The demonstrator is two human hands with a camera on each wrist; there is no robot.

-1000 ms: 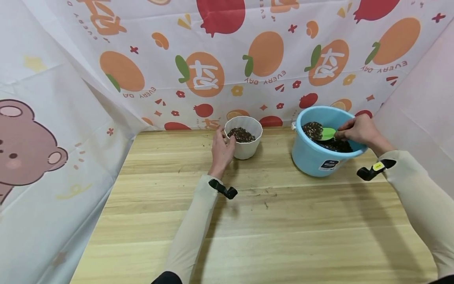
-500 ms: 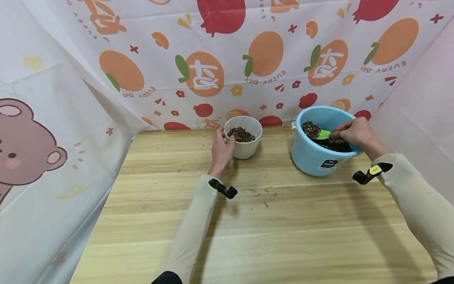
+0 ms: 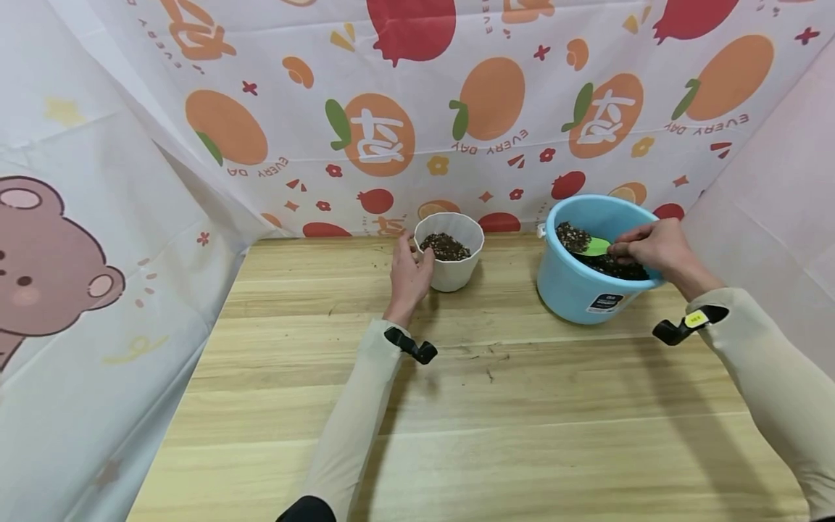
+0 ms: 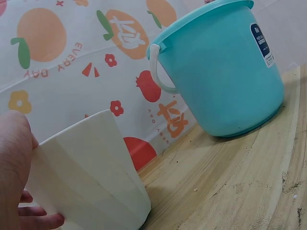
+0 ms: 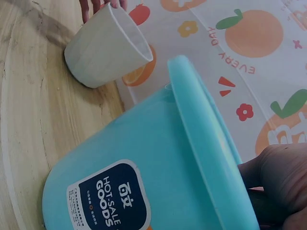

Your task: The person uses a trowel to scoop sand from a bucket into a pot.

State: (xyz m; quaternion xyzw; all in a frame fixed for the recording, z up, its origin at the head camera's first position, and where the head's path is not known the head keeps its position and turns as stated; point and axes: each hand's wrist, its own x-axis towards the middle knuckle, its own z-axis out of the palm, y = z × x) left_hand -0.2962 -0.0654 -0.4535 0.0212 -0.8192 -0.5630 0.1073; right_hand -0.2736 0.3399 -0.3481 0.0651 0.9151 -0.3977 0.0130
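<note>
My left hand [image 3: 411,278] holds the left side of a white flowerpot [image 3: 452,275], thumb near the rim. Dark potting soil [image 3: 445,248] lies inside the pot. In the left wrist view, fingers [image 4: 41,221] curl against the pot's wall [image 4: 91,177]. My right hand [image 3: 655,248] reaches over the rim of a light blue bucket [image 3: 574,293] and grips a green scoop [image 3: 595,247]. A heap of speckled soil [image 3: 572,237] covers the scoop's front end, above the darker soil in the bucket. In the right wrist view, the bucket wall [image 5: 158,143] hides most of the scoop.
Both containers stand at the back of a wooden table [image 3: 496,435], close to a fruit-print curtain [image 3: 430,116]. Soil crumbs [image 3: 489,355] lie on the tabletop in front of them. The bucket's white handle [image 4: 156,69] hangs at its left side.
My right hand has shifted slightly left inside the bucket with the scoop, and less of the green shows. The left hand and the flowerpot have stayed in place.
</note>
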